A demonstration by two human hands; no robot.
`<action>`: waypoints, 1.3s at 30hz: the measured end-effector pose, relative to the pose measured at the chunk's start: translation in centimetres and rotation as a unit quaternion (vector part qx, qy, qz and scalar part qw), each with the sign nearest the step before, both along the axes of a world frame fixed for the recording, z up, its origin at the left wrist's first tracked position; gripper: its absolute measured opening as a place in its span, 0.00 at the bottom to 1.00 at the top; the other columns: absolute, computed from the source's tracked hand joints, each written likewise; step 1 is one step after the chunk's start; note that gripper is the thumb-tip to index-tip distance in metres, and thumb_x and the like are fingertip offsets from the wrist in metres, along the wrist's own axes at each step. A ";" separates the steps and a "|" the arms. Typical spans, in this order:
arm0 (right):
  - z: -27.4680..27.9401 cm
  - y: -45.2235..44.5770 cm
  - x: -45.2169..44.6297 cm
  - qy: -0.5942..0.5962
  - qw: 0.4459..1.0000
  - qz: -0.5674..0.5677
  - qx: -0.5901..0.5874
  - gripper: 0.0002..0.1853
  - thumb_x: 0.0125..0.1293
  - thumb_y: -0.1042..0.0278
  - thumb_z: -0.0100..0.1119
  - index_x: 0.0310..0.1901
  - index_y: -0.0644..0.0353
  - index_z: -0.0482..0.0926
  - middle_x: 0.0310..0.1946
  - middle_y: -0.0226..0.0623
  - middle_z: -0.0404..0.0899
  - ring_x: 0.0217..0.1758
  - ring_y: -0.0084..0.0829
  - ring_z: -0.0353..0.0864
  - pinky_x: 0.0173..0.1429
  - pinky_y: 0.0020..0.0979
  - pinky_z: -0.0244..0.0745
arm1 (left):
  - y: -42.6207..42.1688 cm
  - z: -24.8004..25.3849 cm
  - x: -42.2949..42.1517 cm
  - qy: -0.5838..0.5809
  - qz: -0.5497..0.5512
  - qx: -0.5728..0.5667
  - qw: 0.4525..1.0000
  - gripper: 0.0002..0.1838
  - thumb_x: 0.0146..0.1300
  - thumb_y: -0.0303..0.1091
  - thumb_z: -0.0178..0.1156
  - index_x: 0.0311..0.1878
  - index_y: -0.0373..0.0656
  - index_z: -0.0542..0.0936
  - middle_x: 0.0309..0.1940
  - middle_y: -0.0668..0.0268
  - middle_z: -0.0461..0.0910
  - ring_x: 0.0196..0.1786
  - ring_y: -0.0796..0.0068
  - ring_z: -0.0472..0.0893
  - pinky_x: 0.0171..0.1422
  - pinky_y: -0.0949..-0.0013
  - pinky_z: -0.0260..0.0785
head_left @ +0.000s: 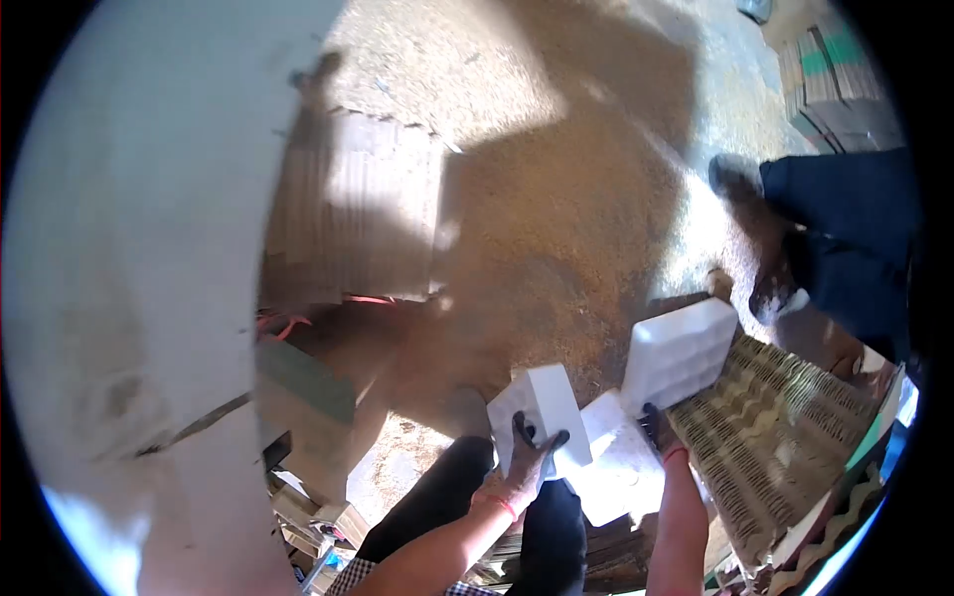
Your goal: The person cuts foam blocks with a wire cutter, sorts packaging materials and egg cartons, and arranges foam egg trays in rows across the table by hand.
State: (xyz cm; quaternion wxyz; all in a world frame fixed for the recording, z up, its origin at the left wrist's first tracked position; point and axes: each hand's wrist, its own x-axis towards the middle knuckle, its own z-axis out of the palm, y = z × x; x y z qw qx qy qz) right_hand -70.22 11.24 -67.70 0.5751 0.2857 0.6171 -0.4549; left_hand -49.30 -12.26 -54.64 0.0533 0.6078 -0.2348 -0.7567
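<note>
Near the bottom centre, my left hand (531, 459) grips a white foam block (553, 402) by its near side, with dark-tipped fingers spread over its face. The block is tilted above my dark-trousered legs. To the right, my right hand (660, 433) is at the lower edge of a white moulded foam tray (681, 353), which stands on its side; its fingers are dark and small in view, so their hold is unclear. Between the hands lies a bright white sheet or panel (614, 462). A perforated brown cardboard piece (770, 437) lies just right of my right hand.
A large pale surface (139, 248) fills the left side. Stacked cardboard (373, 209) lies beyond it, and a cardboard box (308, 407) stands lower left. Another person's dark-trousered legs (845, 219) are at right, near bundled cardboard (840, 89) at upper right.
</note>
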 end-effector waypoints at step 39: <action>89.4 -75.0 14.6 0.398 0.594 0.557 -0.421 0.14 0.73 0.61 0.45 0.39 0.61 0.77 0.27 0.49 0.83 0.28 0.33 0.81 0.35 0.36 0.70 | -16.4 80.8 40.8 -0.502 -0.016 -0.678 0.537 0.46 0.48 0.39 0.72 0.70 0.38 0.63 0.68 0.45 0.62 0.69 0.41 0.62 0.74 0.48 0.53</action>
